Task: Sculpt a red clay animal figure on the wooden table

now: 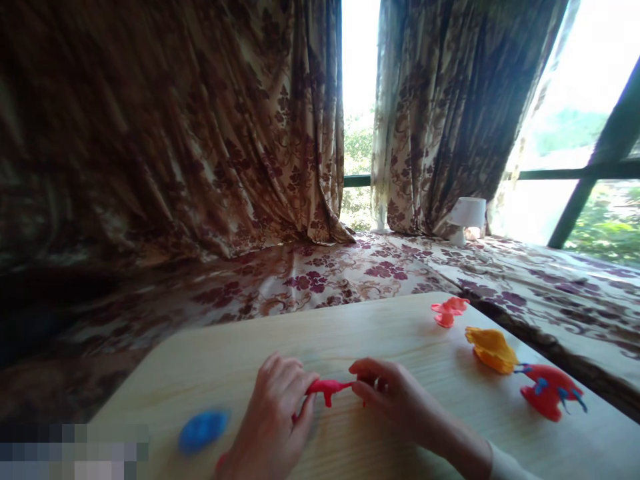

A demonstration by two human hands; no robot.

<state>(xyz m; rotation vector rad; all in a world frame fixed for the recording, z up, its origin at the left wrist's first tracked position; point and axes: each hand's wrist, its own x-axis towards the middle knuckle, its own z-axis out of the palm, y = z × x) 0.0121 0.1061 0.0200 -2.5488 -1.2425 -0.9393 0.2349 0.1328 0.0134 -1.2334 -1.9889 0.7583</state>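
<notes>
Nearest the lower edge, a small bit of red material shows beside the left wrist, mostly hidden. To its upper left, one flattened, rounded blue lump lies blurred on the one pale wood-grain table.

Two bare hands are at work over the table. The left hand grasps one slim pinkish-red, clay-like piece between thumb and fingers. The piece juts out to that hand's right, a short stub hanging from its underside, and bridges the gap to the right hand. There the curled fingers and thumb meet the thin tip; whether they pinch it firmly I cannot tell.

Three moulded figures stand well apart from the right hand, in a slanting row near the table's right edge: nearest, a red one with blue strips; next, a crumpled orange-yellow one; farthest, a small coral one by the far corner. Bare wood stretches from the hands to the far edge, and between the right hand and the row.

Beyond spreads a floral-patterned cloth, with one white-shaded lamp and floral curtains before bright windows.
</notes>
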